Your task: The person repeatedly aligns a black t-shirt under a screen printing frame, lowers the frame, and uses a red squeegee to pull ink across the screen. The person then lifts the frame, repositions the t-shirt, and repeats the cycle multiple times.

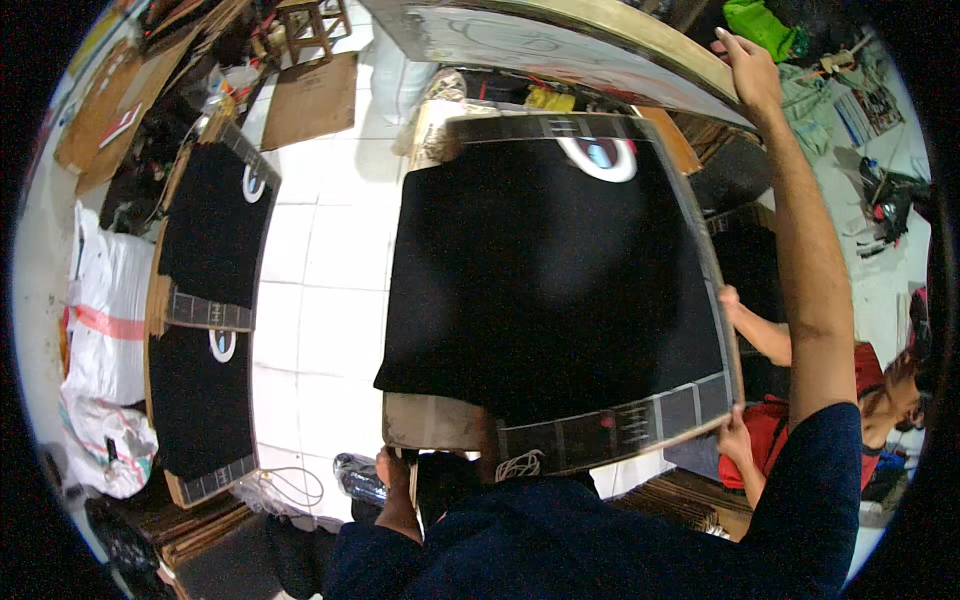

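Black fabric [540, 270] lies over a wide board [435, 422] in front of me. It carries a white, blue-centred eye print near its far edge, and taped, marked strips run along the board's far and near edges. My right hand [752, 72] is closed over the wooden rim of a screen-printing frame [640, 45], which stands tilted up beyond the board. Down by the board's near left corner, my left hand [396, 475] looks closed; what its fingers hold is hidden. At the board's right side is a co-worker's hand [738, 435], with another hand [735, 302] farther up.
More boards with black fabric [205, 400] and matching eye prints line the left, beyond a white tiled floor [320, 330]. White sacks [110, 320] lie against the left wall. A person in red [768, 430] is at the right. Cardboard [312, 100] lies near a wooden stool [308, 28].
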`<state>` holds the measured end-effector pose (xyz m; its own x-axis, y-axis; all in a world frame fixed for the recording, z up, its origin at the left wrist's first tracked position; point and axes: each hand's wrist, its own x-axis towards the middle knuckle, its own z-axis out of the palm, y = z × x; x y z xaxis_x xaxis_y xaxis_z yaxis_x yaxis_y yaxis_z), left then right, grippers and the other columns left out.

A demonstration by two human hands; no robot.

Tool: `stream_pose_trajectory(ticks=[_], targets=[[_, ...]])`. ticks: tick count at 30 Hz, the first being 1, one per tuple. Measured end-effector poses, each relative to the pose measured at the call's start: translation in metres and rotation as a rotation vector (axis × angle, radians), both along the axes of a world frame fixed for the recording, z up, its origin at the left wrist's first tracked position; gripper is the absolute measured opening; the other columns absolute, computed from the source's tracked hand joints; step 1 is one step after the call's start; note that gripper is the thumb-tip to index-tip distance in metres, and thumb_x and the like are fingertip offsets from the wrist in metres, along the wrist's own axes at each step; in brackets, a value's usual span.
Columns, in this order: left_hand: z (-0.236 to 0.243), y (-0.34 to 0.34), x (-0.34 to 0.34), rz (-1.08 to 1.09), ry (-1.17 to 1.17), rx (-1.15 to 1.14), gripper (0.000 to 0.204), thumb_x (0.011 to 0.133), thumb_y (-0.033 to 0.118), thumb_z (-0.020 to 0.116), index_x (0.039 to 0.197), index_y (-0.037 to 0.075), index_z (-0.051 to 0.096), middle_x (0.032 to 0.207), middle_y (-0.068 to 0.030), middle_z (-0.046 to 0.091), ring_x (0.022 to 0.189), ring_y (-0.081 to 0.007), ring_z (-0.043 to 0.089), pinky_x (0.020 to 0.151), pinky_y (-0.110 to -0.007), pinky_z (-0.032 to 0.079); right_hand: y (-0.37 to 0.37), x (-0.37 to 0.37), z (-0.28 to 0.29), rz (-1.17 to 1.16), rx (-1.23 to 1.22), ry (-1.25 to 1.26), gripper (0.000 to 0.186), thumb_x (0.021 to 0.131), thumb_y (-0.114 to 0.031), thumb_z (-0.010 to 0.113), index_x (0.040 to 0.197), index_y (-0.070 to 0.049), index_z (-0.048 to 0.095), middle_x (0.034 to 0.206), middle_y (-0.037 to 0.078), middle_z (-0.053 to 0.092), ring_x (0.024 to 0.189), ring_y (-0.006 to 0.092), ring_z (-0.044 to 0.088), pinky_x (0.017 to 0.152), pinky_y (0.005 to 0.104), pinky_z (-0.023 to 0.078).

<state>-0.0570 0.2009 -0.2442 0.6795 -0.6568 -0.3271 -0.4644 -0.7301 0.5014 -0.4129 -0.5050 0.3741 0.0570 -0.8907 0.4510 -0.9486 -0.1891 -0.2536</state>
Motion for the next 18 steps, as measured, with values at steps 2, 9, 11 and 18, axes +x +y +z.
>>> stream_pose_trajectory(ticks=[2, 9, 11, 18], targets=[[0.016, -0.022, 0.023, 0.278, -0.088, 0.016, 0.023, 0.097, 0.021, 0.062, 0.108, 0.004, 0.073, 0.100, -0.0225, 0.072, 0.092, -0.0440, 0.069, 0.080, -0.051, 0.055, -0.008, -0.004, 0.000, -0.002, 0.013, 0.012, 0.059, 0.096, -0.065, 0.049, 0.117, -0.018, 0.078, 0.113, 0.010, 0.077, 0.107, 0.0317, 0.071, 0.097, 0.0401, 0.050], [0.208, -0.158, 0.212, 0.062, -0.899, -0.038, 0.021, 0.100, 0.027, 0.059, 0.093, 0.013, 0.073, 0.077, -0.0132, 0.072, 0.071, -0.0352, 0.071, 0.063, -0.047, 0.056, -0.024, -0.009, -0.003, 0.030, 0.000, -0.005, 0.060, 0.097, -0.064, 0.049, 0.120, -0.016, 0.077, 0.115, 0.012, 0.076, 0.109, 0.0319, 0.069, 0.099, 0.0386, 0.048], [0.289, -0.151, 0.265, 0.147, -1.001, 0.041, 0.027, 0.100, 0.033, 0.059, 0.087, 0.015, 0.075, 0.083, -0.0151, 0.074, 0.077, -0.0362, 0.074, 0.068, -0.047, 0.060, -0.025, -0.009, -0.003, 0.001, 0.036, 0.027, 0.060, 0.098, -0.064, 0.048, 0.118, -0.014, 0.076, 0.113, 0.014, 0.076, 0.107, 0.0335, 0.069, 0.098, 0.0406, 0.048], [0.578, 0.059, 0.434, 0.201, -0.614, -0.208, 0.038, 0.102, 0.027, 0.065, 0.103, -0.010, 0.073, 0.080, -0.0058, 0.071, 0.076, -0.0099, 0.057, 0.070, -0.031, 0.050, -0.030, -0.009, 0.000, 0.049, 0.037, -0.024, 0.059, 0.099, -0.060, 0.049, 0.115, -0.010, 0.075, 0.111, 0.015, 0.075, 0.106, 0.0343, 0.069, 0.097, 0.0403, 0.048]])
